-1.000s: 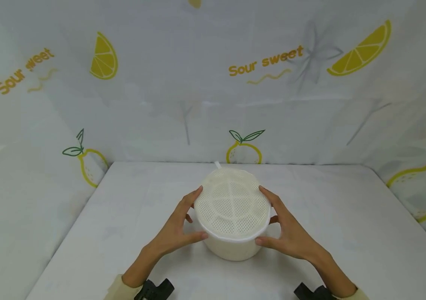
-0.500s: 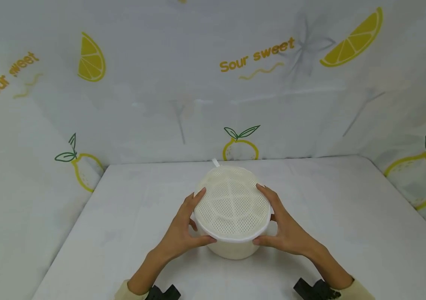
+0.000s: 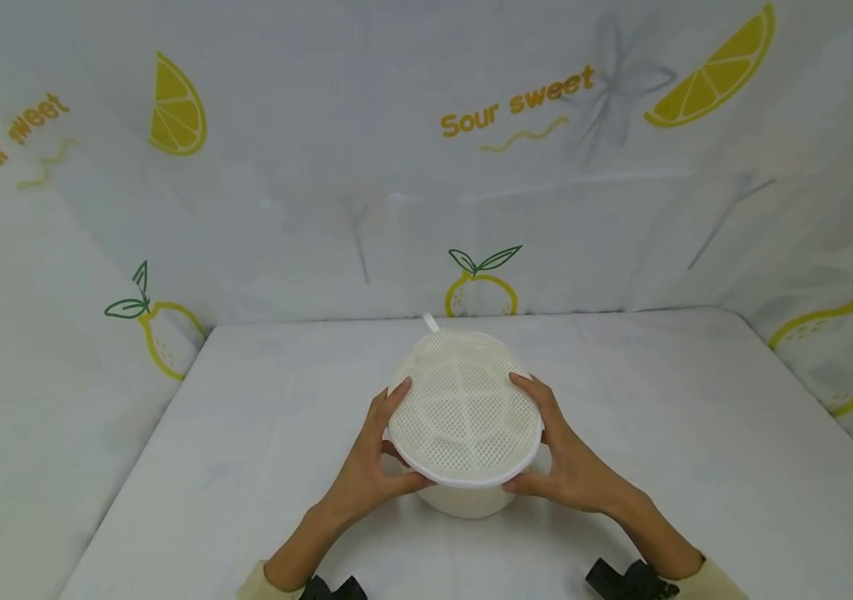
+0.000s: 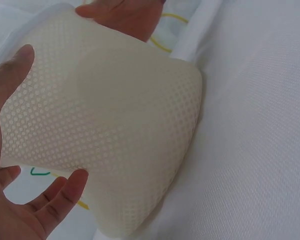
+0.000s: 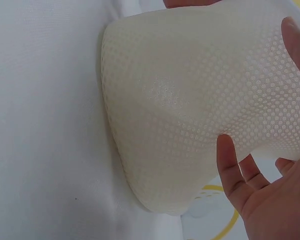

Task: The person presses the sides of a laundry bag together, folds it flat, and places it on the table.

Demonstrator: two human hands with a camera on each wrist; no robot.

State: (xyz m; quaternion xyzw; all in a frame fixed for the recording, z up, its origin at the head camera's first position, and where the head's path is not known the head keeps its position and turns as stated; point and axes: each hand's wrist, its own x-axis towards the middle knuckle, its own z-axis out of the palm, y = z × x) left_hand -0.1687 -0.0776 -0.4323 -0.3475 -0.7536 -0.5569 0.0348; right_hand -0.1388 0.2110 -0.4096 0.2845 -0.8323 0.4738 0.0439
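A cream mesh laundry bag [image 3: 467,408], round and drum-shaped with a white rim, stands on the white-covered table. Its mesh top tilts towards me in the head view, and a small white tab [image 3: 431,322] sticks out at the back. My left hand [image 3: 373,467] grips the left side, thumb at the front below the rim. On the right side my right hand [image 3: 557,458] grips it in the same way. Both wrist views show fingertips denting the soft mesh wall [image 4: 110,100], and the lower wall [image 5: 150,115] bulges near the table.
The white cloth-covered table [image 3: 276,392] spreads around the bag. Behind it rises a white cloth backdrop [image 3: 306,167] printed with lemons and lettering. Black wrist mounts [image 3: 629,579] show at the bottom edge of the head view.
My left hand has slid right, its thumb further in along the front of the bag. My right thumb has shifted slightly inward too. The head view has turned a little; the bag stays in place.
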